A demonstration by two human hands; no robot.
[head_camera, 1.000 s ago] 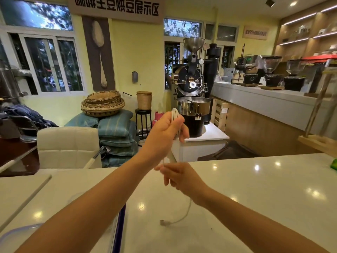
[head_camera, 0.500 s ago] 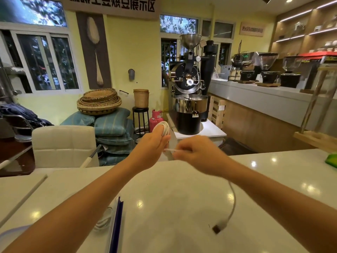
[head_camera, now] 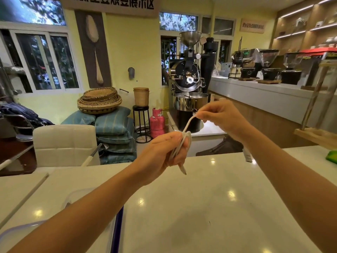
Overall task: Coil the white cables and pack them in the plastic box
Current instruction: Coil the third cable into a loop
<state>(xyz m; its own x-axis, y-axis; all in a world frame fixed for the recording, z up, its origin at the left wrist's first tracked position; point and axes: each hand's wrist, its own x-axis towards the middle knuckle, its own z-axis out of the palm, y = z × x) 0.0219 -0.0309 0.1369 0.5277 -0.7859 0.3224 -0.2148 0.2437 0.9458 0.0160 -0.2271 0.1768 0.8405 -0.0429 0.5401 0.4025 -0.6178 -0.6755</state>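
My left hand [head_camera: 164,152] grips a small coil of white cable [head_camera: 183,145] above the white counter, and one plug end pokes down below its fingers. From the coil a strand runs up and right to my right hand [head_camera: 218,115], which pinches it. The cable's free end hangs behind my right wrist, blurred. The clear plastic box [head_camera: 12,232] with a blue edge shows at the lower left, mostly hidden under my left forearm.
The white counter [head_camera: 209,207] spreads in front of me. A green object [head_camera: 331,157] lies at its right edge. A white chair [head_camera: 65,143] stands behind the counter on the left. A wooden stand [head_camera: 317,132] rises at the right.
My right hand has risen up and to the right, pulling the strand taut from the coil. The left hand has shifted right and lower. The dangling plug end has swung up off the counter.
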